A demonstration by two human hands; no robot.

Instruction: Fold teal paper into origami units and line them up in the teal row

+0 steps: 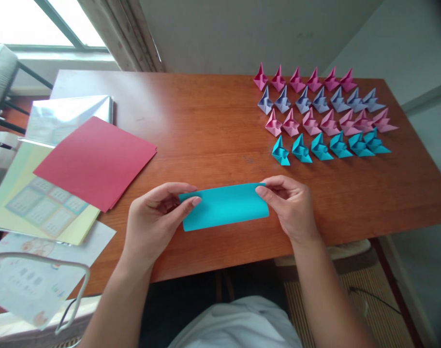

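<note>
A turquoise sheet of paper (pixel 226 208), folded over into a long rectangle, is held up near the table's front edge. Its lower edge looks softly rounded, like a bend not pressed flat. My left hand (pixel 157 212) pinches the upper left corner between thumb and fingers. At the opposite end, my right hand (pixel 287 198) pinches the upper right corner the same way. Beyond the right hand stands a row of turquoise folded paper pieces (pixel 322 146) with pointed tips.
Rows of magenta (pixel 296 80), lilac (pixel 303 100) and pink folded pieces (pixel 311 122) stand at the back right of the wooden table (pixel 202 125). Red paper sheets (pixel 97 162) lie at left over yellow paper (pixel 10 193) and clear packaging (pixel 71 113). A printed white sheet (pixel 35 280) is nearer.
</note>
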